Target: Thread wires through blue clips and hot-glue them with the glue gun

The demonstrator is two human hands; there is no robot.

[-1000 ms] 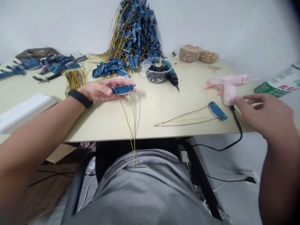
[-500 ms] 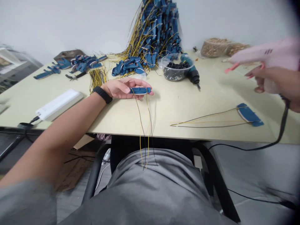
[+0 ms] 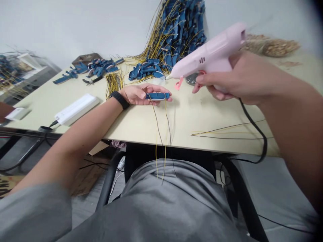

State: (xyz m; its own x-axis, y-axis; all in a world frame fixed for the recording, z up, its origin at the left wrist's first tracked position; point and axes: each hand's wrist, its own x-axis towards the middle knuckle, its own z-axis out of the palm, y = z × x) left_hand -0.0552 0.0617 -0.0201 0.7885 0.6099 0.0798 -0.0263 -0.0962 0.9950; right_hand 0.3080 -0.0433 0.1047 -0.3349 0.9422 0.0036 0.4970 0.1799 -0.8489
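Observation:
My left hand (image 3: 141,94) rests on the beige table (image 3: 141,121), fingers pinched on a flat blue piece (image 3: 156,96). Thin yellow and black wires (image 3: 163,134) hang from that piece over the table's front edge onto my grey shirt. My right hand (image 3: 227,82) grips a pink glue gun (image 3: 209,55) in the air, a finger by its pink trigger. The nozzle points left and down, a short way above and to the right of the blue piece. The gun's black cord (image 3: 254,131) loops down off the table edge.
A tall heap of blue pieces with yellow wires (image 3: 176,30) leans on the back wall. More blue pieces (image 3: 96,67) and pliers (image 3: 91,80) lie at back left. A white block (image 3: 77,109) sits at left. Loose wires (image 3: 227,131) lie at right. Brown granules (image 3: 275,45) fill containers at back right.
My right hand picked the glue gun off the table at right and swung it left, up close to the blue piece. My left hand kept holding that piece still.

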